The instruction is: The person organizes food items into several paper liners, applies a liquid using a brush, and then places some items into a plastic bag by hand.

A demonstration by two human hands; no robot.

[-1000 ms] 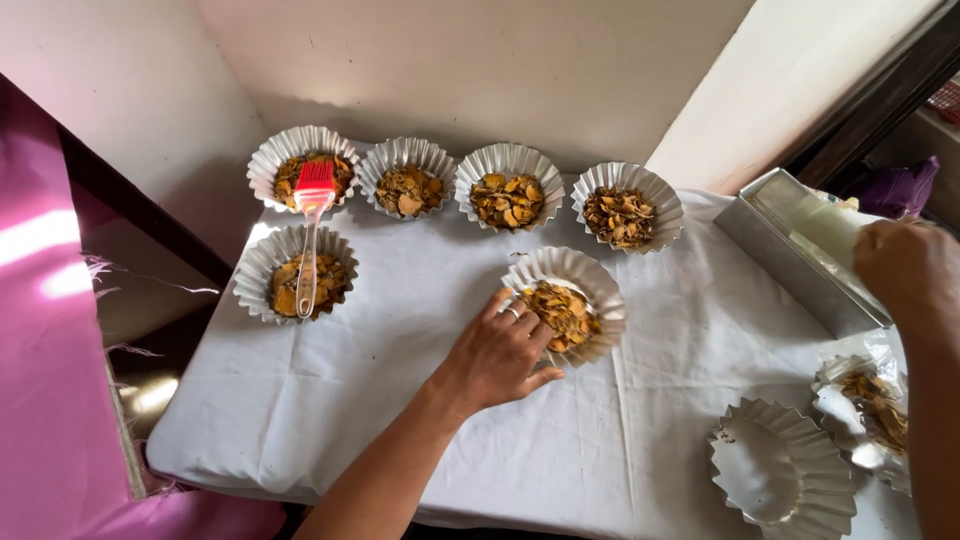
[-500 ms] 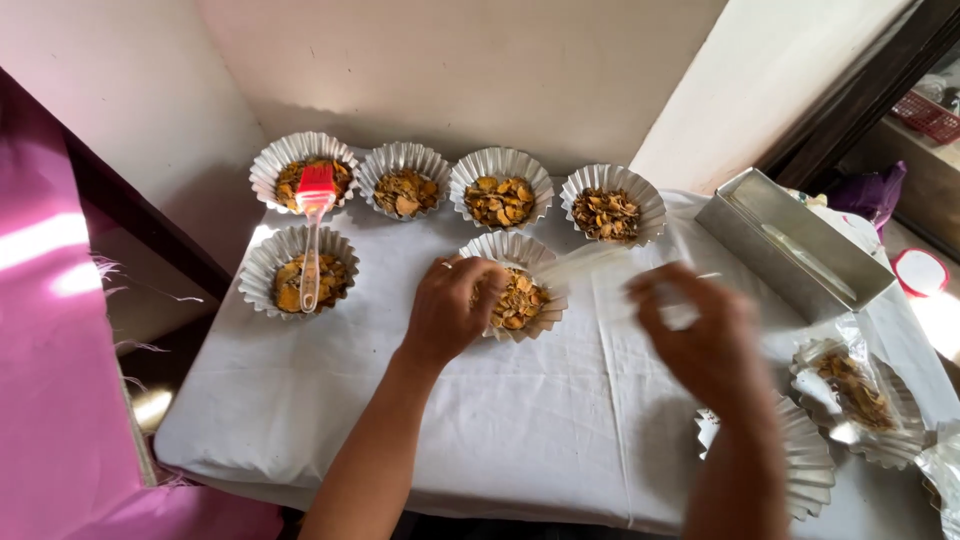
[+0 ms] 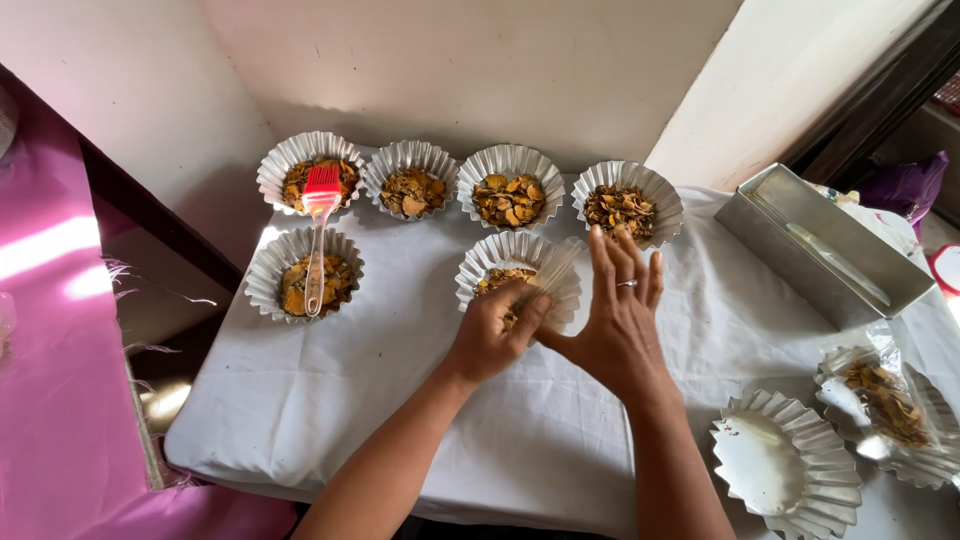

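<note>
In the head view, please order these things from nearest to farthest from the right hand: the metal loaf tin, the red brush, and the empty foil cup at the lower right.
Measured from the right hand:
1. The empty foil cup, below and to the right, near the cloth's front edge.
2. The metal loaf tin, to the upper right, a little farther out.
3. The red brush, far across on the left, lying over two filled cups.

The fluted foil cups (image 3: 518, 262) are silver with pleated rims, holding golden-brown and orange flakes (image 3: 509, 200). A white cloth (image 3: 400, 380) covers the counter. The brush (image 3: 320, 200) has red bristles and a clear handle. The loaf tin (image 3: 835, 250) is dull silver; the fabric at left (image 3: 50, 350) is pink.
</note>
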